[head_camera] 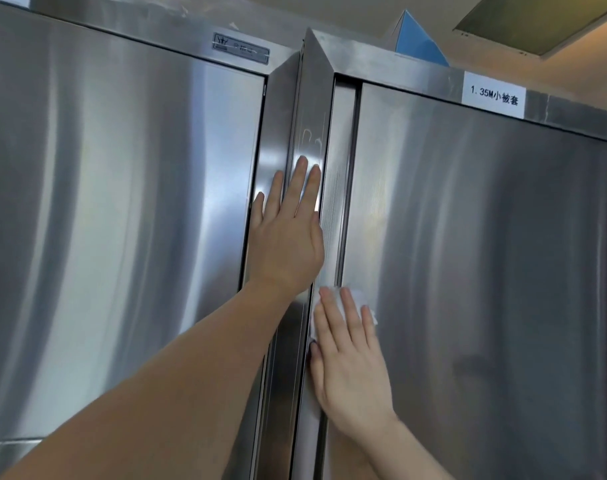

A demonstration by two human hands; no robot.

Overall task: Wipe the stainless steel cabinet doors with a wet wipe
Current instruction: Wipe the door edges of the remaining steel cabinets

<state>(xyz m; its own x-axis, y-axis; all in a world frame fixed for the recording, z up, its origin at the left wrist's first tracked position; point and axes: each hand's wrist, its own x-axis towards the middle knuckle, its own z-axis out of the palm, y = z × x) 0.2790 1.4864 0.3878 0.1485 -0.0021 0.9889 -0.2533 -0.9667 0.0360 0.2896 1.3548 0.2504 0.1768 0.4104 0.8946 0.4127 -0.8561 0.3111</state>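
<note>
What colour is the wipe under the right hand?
White, seen in the head view: the wet wipe under the right hand.

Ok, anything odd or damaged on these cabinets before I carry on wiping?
No damage shows. Only curved smudge marks on the steel edge strip between the cabinets, above the left hand. The right hand presses the wet wipe lower down.
</note>
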